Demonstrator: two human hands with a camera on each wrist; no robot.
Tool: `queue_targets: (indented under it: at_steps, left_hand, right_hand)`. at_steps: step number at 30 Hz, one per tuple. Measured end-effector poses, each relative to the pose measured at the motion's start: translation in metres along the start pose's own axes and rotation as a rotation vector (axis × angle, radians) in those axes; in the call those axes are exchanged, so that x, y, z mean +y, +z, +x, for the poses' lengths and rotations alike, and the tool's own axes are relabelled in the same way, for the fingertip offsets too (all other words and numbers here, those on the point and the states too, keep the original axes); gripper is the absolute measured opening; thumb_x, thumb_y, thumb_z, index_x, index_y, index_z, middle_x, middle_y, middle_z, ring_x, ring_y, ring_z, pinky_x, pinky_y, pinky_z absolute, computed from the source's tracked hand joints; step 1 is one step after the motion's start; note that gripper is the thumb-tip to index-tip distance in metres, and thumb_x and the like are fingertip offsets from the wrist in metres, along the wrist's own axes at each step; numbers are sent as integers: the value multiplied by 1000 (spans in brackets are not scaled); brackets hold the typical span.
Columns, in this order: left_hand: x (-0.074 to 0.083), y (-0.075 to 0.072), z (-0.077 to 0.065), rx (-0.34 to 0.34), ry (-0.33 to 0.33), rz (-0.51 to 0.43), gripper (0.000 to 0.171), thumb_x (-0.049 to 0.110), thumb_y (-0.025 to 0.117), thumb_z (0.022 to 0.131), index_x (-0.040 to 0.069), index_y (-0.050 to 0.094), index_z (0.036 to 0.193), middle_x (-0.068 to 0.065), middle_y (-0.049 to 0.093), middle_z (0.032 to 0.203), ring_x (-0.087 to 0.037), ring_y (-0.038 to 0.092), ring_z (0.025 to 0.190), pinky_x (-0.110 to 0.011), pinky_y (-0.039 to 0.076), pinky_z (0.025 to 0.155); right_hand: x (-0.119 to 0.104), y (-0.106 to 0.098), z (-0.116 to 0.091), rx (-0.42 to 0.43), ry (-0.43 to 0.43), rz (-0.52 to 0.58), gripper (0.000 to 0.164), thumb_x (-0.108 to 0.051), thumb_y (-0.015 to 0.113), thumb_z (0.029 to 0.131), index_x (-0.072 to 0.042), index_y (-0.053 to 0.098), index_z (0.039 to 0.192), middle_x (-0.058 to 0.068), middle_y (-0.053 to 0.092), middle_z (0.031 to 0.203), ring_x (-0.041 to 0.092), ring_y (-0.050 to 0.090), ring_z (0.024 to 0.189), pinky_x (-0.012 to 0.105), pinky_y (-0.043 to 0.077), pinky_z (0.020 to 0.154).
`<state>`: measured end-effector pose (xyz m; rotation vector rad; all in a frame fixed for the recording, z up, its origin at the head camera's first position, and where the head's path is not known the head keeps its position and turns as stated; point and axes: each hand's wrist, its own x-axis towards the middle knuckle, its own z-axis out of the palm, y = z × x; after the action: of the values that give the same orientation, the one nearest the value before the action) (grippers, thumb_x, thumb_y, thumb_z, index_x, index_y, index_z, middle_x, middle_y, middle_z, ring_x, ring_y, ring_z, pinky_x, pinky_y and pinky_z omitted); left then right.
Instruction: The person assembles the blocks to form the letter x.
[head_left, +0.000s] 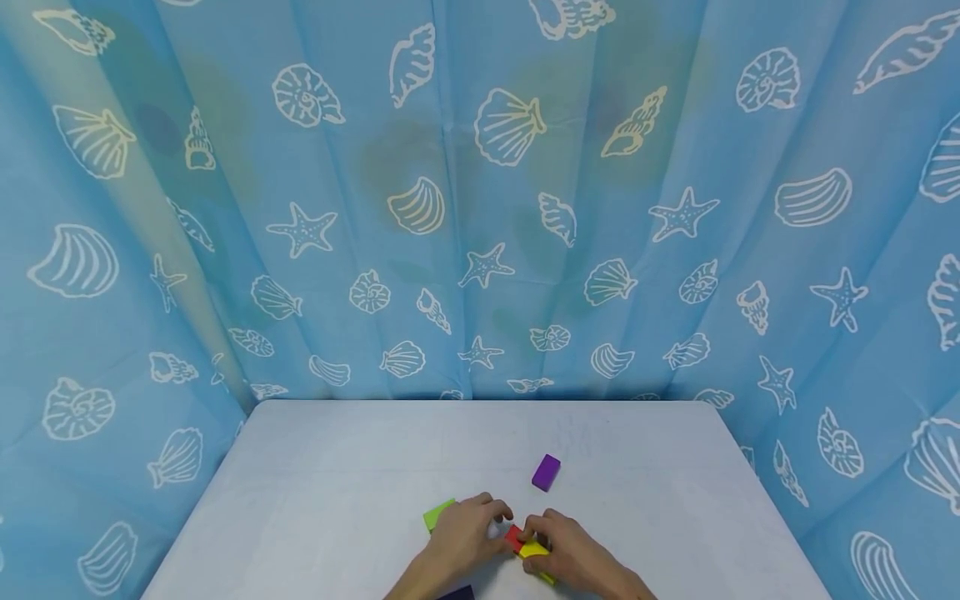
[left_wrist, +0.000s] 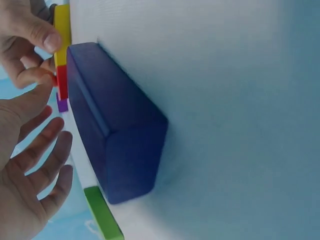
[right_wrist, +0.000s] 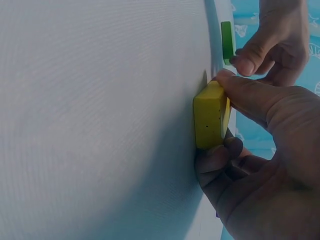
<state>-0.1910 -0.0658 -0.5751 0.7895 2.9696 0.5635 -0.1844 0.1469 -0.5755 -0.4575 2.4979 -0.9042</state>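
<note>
My right hand (head_left: 573, 554) pinches a yellow block (right_wrist: 209, 117) between thumb and fingers, low at the white tabletop. A red block (left_wrist: 62, 82) sits end to end with the yellow one, a right fingertip at it. Beside the red block is my left hand (head_left: 468, 532), its thumb tip close to the block and the other fingers loosely spread in the left wrist view. A large dark blue block (left_wrist: 117, 130) lies near the left wrist. Partly hidden behind the left hand in the head view is a green block (head_left: 437, 514).
A purple block (head_left: 546, 472) lies farther back on the white table (head_left: 337, 475), beyond the right hand. Blue curtains (head_left: 465, 200) with white shell and starfish prints hang behind the table and along both sides.
</note>
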Motion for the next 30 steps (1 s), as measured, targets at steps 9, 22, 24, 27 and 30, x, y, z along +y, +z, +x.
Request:
queue_targets:
  at_steps: [9,22,24,27,30]
  left_hand:
    - [-10,-4,-15,26,7,20,33,45,84,77,29,73,103,15,62,87,1,54,73,-23,48,65]
    - [-12,-4,-27,-115,-109,-4,33,47,83,78,32,73,106,16,59,87,0,50,73,-26,50,71]
    - [-11,-4,-28,-139,-104,2,32,48,83,79,33,73,105,16,59,87,1,49,73,-26,51,72]
    - [-8,-4,-29,-173,-77,-6,30,46,83,79,33,73,103,17,60,89,1,48,72,-25,50,70]
    - [-4,-3,-31,-202,-58,-24,27,43,84,79,33,74,102,17,60,90,1,47,70,-23,49,68]
  right_hand:
    - [0,-1,1,-15,33,46,17,-24,79,88,-21,67,100,0,54,93,20,51,84,38,49,78]
    - [1,0,-1,-13,16,56,19,-26,79,88,-22,67,102,0,54,96,21,52,87,41,51,80]
    - [2,0,0,-15,14,61,19,-27,79,88,-22,67,102,0,55,96,20,52,87,40,51,80]
    - [2,0,1,-18,15,60,18,-27,78,88,-23,67,101,-1,55,96,20,52,87,39,50,79]
    - [1,1,1,-20,19,53,18,-26,78,88,-22,67,101,-1,54,95,19,51,86,38,49,78]
